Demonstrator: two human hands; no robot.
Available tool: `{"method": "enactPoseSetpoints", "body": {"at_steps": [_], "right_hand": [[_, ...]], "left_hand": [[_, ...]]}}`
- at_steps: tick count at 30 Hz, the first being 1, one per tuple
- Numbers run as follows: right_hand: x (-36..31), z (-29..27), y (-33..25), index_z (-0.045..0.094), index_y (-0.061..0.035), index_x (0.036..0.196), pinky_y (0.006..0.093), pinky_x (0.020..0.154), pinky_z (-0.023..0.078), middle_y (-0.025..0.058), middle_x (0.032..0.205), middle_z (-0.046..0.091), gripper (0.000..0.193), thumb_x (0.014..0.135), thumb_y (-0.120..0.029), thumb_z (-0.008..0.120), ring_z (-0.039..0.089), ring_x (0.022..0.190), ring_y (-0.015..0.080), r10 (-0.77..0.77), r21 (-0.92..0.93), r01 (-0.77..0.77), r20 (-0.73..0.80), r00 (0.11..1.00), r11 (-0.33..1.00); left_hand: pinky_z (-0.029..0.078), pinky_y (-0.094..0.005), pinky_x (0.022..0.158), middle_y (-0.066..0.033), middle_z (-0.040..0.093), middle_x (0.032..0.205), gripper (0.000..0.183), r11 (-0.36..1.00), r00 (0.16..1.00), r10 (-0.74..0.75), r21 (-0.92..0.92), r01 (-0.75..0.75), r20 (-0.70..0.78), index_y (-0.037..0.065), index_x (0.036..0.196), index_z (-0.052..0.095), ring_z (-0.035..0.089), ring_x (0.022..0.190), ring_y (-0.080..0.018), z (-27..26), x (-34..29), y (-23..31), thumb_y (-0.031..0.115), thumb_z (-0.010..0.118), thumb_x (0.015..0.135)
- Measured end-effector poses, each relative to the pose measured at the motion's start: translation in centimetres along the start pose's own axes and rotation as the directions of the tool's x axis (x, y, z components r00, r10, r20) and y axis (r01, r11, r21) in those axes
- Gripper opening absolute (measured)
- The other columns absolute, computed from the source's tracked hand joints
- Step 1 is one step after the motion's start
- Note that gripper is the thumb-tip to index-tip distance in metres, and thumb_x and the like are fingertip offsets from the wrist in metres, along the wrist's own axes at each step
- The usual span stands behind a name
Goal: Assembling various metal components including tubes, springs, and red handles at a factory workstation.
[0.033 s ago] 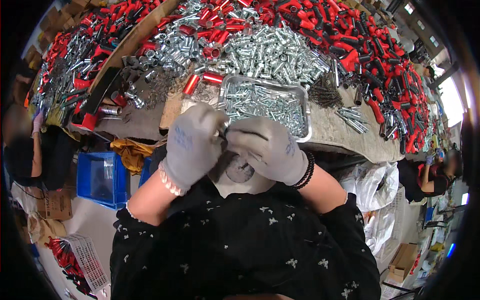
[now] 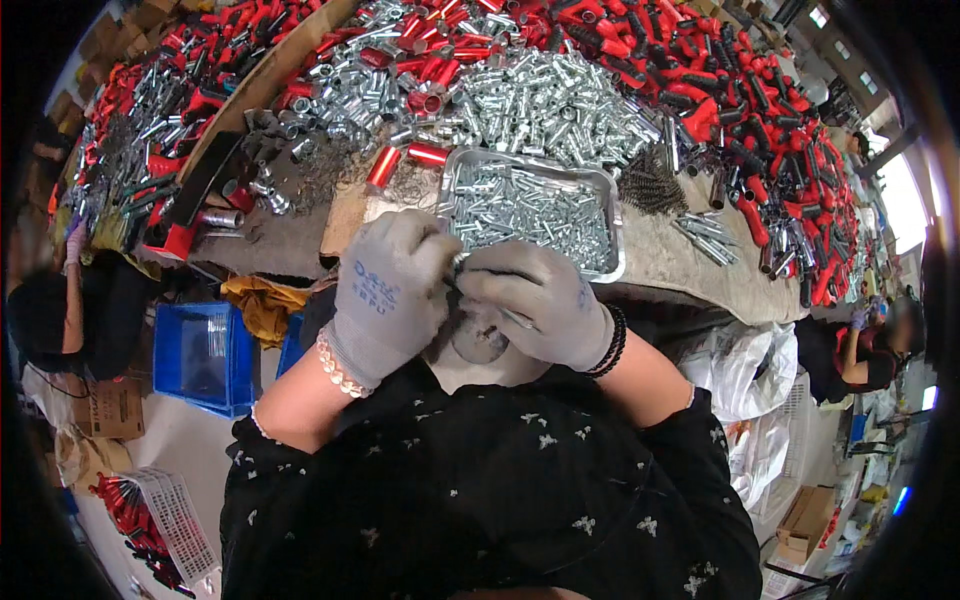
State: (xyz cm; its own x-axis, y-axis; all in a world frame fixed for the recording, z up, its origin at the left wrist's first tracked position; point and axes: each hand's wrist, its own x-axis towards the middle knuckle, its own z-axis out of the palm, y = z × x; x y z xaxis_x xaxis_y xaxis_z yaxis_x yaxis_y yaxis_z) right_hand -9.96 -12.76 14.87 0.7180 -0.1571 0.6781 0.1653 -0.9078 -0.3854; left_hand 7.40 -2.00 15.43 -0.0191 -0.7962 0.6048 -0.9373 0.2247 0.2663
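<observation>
My left hand point(image 2: 392, 290), in a grey work glove, is closed with its fingertips pinched near my right hand's. My right hand point(image 2: 540, 297), gloved alike, is closed too; a thin silvery metal pin point(image 2: 517, 319) shows under its curled fingers. Between the two sets of fingertips is something small and dark, mostly hidden by the gloves. Just beyond my hands stands a metal tray point(image 2: 617, 240) heaped with small silvery pins point(image 2: 535, 215). Below the fingers lies a round grey disc point(image 2: 480, 338). Two red metal tubes point(image 2: 383, 167) rest left of the tray.
Silvery metal sleeves point(image 2: 555, 100) are piled behind the tray. Red and black handles point(image 2: 700, 90) heap up at the right, dark springs point(image 2: 650, 185) nearer. A wooden board point(image 2: 255, 85) divides the bench at left. A blue crate point(image 2: 205, 355) stands lower left; other people work at both sides.
My left hand has turned slightly, with more of the back of its glove showing. The right fingers have shifted a little, and the thin pin under them shows more plainly.
</observation>
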Motion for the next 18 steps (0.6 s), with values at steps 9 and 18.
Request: {"method": "enactPoseSetpoints", "body": {"at_steps": [9, 18], "right_hand": [[-5.7, 1.3, -1.3, 0.066, 0.0063, 0.103, 0.0299, 0.073, 0.056, 0.0102, 0.097, 0.068, 0.017, 0.088, -0.001, 0.064, 0.068, 0.081, 0.0179, 0.685, 0.851, -0.465, 0.188, 0.704, 0.244], [-6.5, 5.4, -0.1, 0.064, -0.0039, 0.106, 0.0391, 0.064, 0.052, 0.0141, 0.081, 0.066, 0.022, 0.090, -0.018, 0.067, 0.066, 0.069, 0.0294, 0.348, -0.080, -0.340, 0.158, 0.924, 0.937]], "left_hand": [[0.039, -0.0205, 0.050, -0.0051, 0.065, 0.100, 0.027, -0.259, 0.742, -0.421, -0.853, 0.453, 0.521, 0.007, 0.104, 0.061, 0.058, 0.067, -0.0065, 2.2, -6.9, -0.3, 0.004, 0.074, 0.082], [0.047, -0.0252, 0.072, -0.0001, 0.061, 0.095, 0.028, 0.205, 0.728, -0.667, -0.899, 0.387, 0.161, 0.011, 0.112, 0.053, 0.058, 0.088, -0.0116, 2.5, -8.6, -0.2, 0.034, 0.062, 0.099]]}}
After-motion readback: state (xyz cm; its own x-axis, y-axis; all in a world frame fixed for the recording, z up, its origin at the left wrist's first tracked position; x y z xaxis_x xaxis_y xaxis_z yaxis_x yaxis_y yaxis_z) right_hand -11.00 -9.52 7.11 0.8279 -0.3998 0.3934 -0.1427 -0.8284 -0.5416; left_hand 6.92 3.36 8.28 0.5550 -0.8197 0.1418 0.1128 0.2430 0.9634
